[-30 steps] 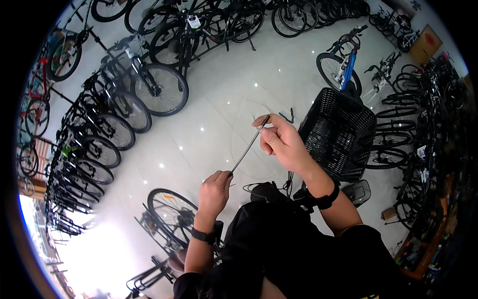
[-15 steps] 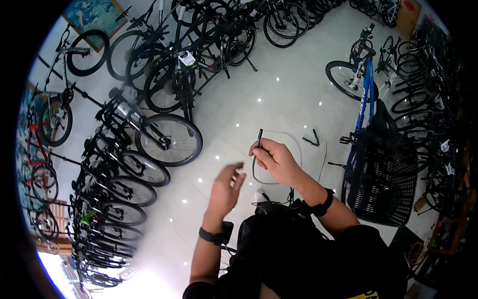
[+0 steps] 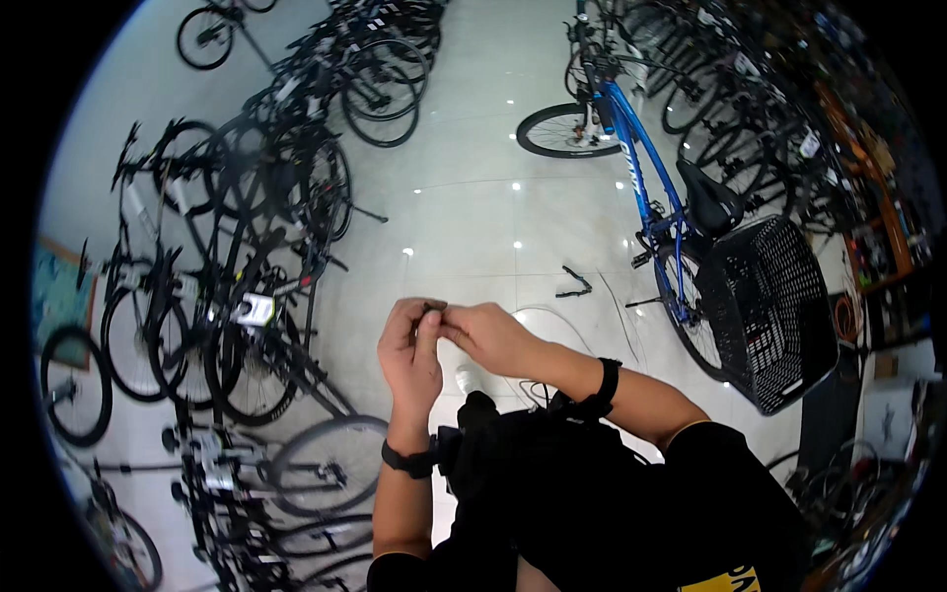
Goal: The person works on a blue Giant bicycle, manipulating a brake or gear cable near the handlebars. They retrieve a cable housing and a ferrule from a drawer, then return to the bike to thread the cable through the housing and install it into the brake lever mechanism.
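Note:
My left hand and my right hand meet in front of my body, fingertips together. Pinched between them is the dark end of a thin cable, mostly covered by the fingers. The cable's pale length curves away past my right hand in a loose loop, only faintly visible. My right thumb and fingers are closed on this end from the right, while the left fingers close round it from the other side.
On the tiled floor ahead lie a bent black piece and a thin dark strand. At the right stands a blue bicycle with a large black basket. Rows of bicycles line both sides; one wheel reaches near my left arm.
My left hand, apart with curled fingers before, has come up to the right hand and closed on the cable's end. The whole view has turned, shifting the bicycles.

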Available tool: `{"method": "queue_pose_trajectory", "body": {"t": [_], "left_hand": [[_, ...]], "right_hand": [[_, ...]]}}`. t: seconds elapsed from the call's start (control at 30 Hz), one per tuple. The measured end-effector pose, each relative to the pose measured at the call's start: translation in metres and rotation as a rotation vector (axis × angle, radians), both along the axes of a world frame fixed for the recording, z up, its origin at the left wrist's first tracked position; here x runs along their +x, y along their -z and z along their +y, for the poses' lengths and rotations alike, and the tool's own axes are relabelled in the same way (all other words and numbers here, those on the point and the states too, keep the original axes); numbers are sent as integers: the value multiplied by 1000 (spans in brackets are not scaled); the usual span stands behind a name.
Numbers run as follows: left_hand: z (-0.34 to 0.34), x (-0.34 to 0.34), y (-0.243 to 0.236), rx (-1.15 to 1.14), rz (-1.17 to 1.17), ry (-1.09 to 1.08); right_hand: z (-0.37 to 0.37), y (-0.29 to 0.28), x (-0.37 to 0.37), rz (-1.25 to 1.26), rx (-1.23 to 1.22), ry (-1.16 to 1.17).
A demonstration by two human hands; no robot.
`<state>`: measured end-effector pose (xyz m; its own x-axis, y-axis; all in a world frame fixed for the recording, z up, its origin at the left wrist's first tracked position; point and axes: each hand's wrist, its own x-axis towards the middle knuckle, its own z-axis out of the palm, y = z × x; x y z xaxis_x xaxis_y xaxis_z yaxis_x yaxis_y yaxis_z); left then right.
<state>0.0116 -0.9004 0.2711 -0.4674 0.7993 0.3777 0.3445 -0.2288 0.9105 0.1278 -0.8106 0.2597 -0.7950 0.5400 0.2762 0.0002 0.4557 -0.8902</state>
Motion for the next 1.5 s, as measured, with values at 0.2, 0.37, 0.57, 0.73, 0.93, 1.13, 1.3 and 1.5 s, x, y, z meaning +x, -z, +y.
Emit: {"method": "queue_pose_trajectory", "body": {"t": [0.2, 0.37, 0.57, 0.73, 0.93, 1.13, 1.3, 1.5], "left_hand": [[119, -113, -5, -68, -298, 445], [219, -167, -9, -86, -516, 725], [347, -193, -6, -163, -617, 919], [458, -201, -9, -300, -405, 948], [581, -196, -11, -343, -218, 925], [692, -210, -6, -587, -1, 1158], [776, -205, 41, -549, 130, 1342], [848, -178, 108, -665, 69, 1455]], "right_hand": [[83, -12, -72, 18, -170, 220], [149, -39, -109, -124, -234, 382], [254, -18, -137, -14, -313, 438], [361, 10, -145, 251, -586, 358], [474, 23, -159, 362, -634, 408], [516, 58, -115, 185, -626, 664], [511, 86, -96, 257, -958, 985], [505, 148, -101, 290, -1042, 1354]]}}
